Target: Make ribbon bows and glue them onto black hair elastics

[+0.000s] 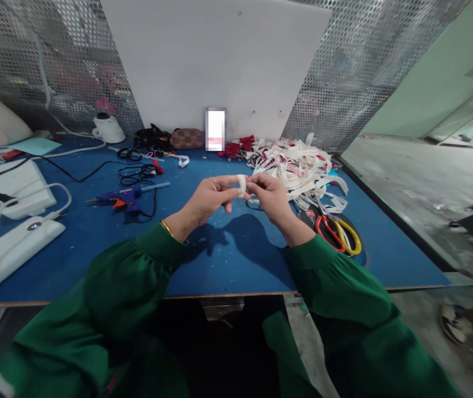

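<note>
A short white fabric strip [242, 186] is held up between my two hands, above the blue table. My left hand [211, 196] pinches it with thumb and fingers, and the strip bends around the fingertips. From the other side my right hand [271, 199] closes thumb and forefinger at the strip's right edge; its fingertips partly hide what they grip. Just beyond my right hand lies a tangled pile of white fabric strips [298, 166]. Scissors with red and yellow handles [339, 235] rest on a dark round object to the right of my right wrist.
A blue glue gun [122, 199] with its black cord lies on the left of the table [228, 265]. White power strips [20, 251] sit at far left. Along the back are a white cup [109, 130], a checkered pouch [186, 139], a phone [215, 130] and red bows [238, 147].
</note>
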Motion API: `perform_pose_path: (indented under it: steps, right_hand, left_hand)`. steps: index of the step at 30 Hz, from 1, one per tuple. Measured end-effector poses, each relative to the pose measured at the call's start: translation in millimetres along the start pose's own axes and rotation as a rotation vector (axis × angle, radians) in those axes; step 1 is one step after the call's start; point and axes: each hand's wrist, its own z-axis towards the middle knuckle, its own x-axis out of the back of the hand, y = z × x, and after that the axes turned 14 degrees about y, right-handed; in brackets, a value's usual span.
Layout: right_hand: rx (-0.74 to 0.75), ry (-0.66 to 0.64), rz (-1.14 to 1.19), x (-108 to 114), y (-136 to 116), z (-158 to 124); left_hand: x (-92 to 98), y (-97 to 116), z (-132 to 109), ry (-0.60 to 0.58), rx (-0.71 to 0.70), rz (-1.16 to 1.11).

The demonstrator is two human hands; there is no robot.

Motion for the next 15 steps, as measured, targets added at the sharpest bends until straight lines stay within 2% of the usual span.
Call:
perform_pose_path:
  steps: [4,6,15]
  right_hand:
    - [0.252,0.112,-0.208,5.5,-14.1,-0.4]
    - [0.33,0.137,-0.278,6.3,-20.0,-2.2]
    - [0.459,0.115,-0.341,-0.1,-27.0,-14.9]
  left_hand:
    - [-5.2,0.6,-2.2,0.063,-0.046,0.036]
    - [-7.0,-0.6,-2.8,0.095,-0.082,0.065]
    - [-6.4,-9.8,0.4,0.172,-0.098,0.137]
